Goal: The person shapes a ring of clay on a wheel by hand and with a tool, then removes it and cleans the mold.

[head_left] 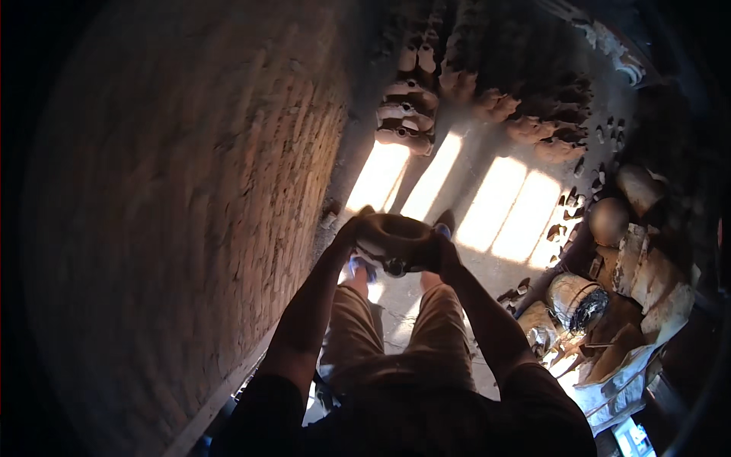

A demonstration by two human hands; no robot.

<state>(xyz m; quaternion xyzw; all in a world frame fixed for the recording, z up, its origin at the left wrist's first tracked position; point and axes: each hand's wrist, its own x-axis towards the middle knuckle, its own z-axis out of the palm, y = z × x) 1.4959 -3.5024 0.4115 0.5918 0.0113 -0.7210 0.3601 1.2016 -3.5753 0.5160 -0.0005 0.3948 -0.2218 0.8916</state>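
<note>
Between my two hands is a brown clay pot (400, 256), held up in front of my legs. Its wide rounded rim faces up, and a small dark knob or hole shows on the side toward me. My left hand (355, 228) is closed on the pot's left side. On the opposite side my right hand (445, 250) grips it; both hands are in shadow, so single fingers are hard to make out.
A tall brick wall (251, 160) rises along my left. Ahead on the floor stand rows of similar reddish clay pieces (403, 114). Small dark pieces (565, 217) line the right. Nearer on that side are a bucket (576, 299), a round vessel (609, 221) and crumpled sheeting (620, 396).
</note>
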